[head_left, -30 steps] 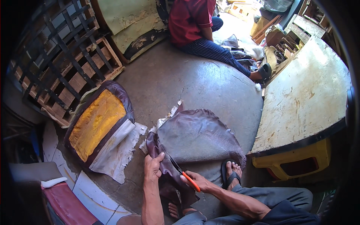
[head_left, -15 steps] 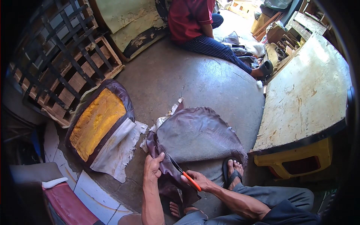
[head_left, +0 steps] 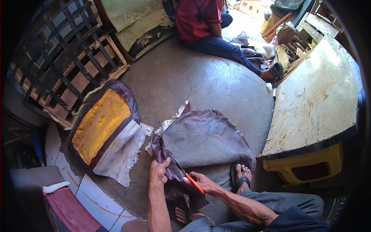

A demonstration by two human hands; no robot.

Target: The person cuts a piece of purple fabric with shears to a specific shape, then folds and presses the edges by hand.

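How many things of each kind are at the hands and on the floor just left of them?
Hands: 2, left hand and right hand
Scissors: 1, orange-handled, in the right hand
Brown leather sheet: 1, under the left hand
Yellow foam cushion: 1
White lining piece: 1
Total: 6

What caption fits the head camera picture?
Left hand pins dark leather while the right hand cuts it with orange-handled scissors.
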